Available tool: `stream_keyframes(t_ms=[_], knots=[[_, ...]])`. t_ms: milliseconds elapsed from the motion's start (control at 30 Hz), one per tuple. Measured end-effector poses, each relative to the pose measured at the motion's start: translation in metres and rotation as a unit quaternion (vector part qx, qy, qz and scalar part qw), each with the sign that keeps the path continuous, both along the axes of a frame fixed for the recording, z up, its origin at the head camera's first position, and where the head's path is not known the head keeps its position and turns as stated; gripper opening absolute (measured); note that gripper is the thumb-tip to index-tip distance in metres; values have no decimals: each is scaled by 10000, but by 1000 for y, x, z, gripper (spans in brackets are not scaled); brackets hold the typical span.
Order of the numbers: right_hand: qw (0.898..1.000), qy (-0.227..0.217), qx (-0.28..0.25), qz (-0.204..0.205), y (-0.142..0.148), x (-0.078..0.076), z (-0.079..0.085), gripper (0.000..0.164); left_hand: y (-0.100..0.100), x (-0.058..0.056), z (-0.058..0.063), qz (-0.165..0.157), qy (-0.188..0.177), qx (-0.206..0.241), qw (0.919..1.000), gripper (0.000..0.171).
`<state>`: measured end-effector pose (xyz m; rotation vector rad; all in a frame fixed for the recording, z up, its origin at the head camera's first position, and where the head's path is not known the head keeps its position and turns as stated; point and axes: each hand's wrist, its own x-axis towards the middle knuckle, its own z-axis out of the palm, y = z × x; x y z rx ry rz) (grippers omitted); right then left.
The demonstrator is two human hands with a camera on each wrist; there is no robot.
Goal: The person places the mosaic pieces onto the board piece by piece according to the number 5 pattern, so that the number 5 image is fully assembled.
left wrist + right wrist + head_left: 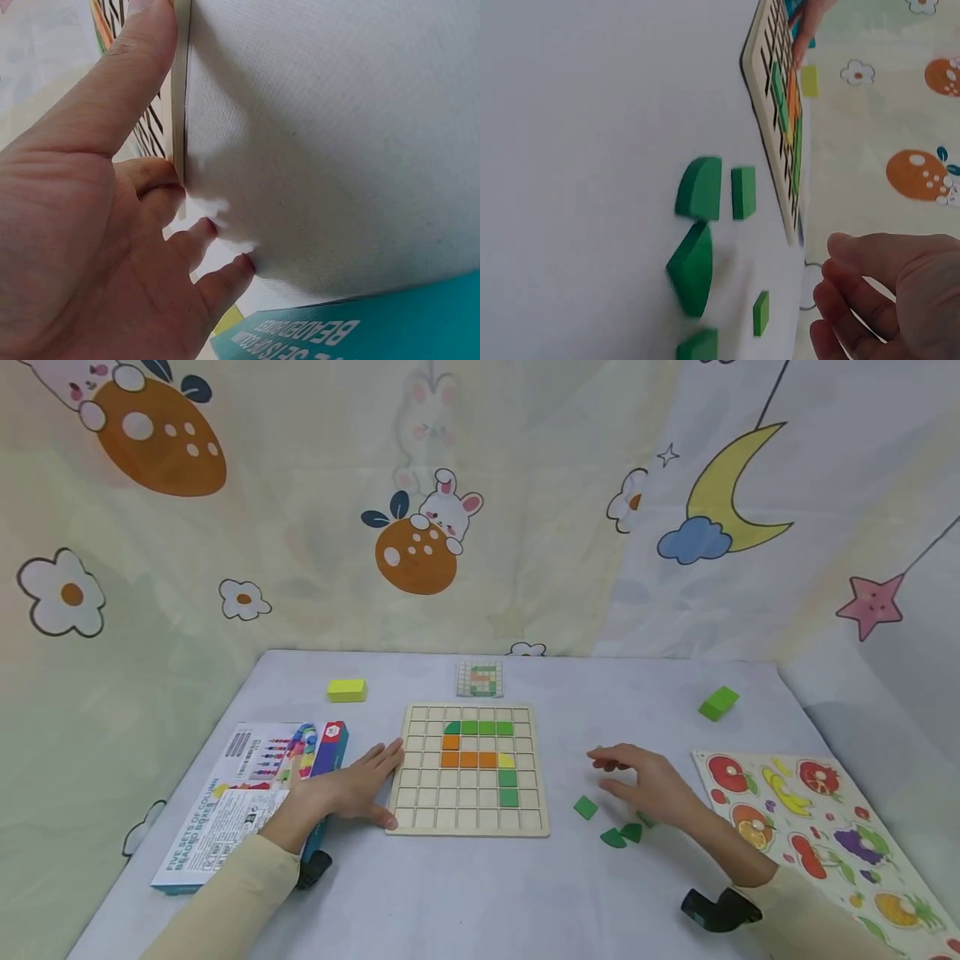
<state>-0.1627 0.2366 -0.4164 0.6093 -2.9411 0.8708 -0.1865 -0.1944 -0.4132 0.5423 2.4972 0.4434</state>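
Observation:
A wooden grid board (420, 818) lies mid-table, bearing a top row of green pieces (487, 728), orange pieces (468, 760), a yellow square (506, 760) and darker green squares (508, 787) down the right. My left hand (352, 789) rests at the board's left edge, fingers spread and thumb at the near corner; in the left wrist view, the thumb (120, 82) lies along that edge. Loosely bent and holding nothing, my right hand (656, 781) hovers right of the board. Below it lie a green square (586, 807) and green quarter-round pieces (613, 838), seen larger (700, 187) in the right wrist view.
A small pattern card (480, 679) stands behind the board. Yellow blocks (347, 691) sit back left, a green block (718, 702) back right. A beaded-toy box (217, 827) lies left; a fruit-picture sheet (817, 835) lies right. A printed cloth (315, 527) hangs behind.

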Motion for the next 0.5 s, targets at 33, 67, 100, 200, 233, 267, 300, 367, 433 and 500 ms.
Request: stream_keyframes(t_ms=[33, 67, 100, 200, 233, 267, 300, 367, 433, 500], knots=[[10000, -18, 58, -4, 9, 2, 1, 42, 0, 0, 0, -1, -8, -4, 10000, 108], [9999, -45, 120, -2, 18, 4, 1, 43, 1, -1, 0, -5, -13, -13, 10000, 108], [9998, -120, 180, -9, 26, 6, 1, 43, 1, -1, 0, -9, -17, -15, 10000, 108], [9988, -302, 395, 23, 46, 14, -1, 45, 1, -1, 0, -17, -21, -18, 10000, 108], [9982, -349, 479, 55, 51, 17, -2, 46, 1, -1, 1, -22, -25, -12, 10000, 108], [9978, -393, 527, 86, 55, 19, -3, 47, 1, -1, 1, -23, -27, -11, 10000, 108], [9974, -431, 561, 132, 57, 21, -5, 47, 2, -1, 1, -22, -29, -10, 10000, 108], [9972, -441, 529, 295, 59, 26, -8, 48, 2, -1, 1, -12, -43, -18, 10000, 108], [9964, -471, 468, 519, 58, 28, -12, 46, 2, -1, 2, 8, -55, -20, 10000, 108], [9957, -464, 357, 721, 55, 30, -15, 44, 3, 0, 1, 31, -70, -13, 10000, 108]])
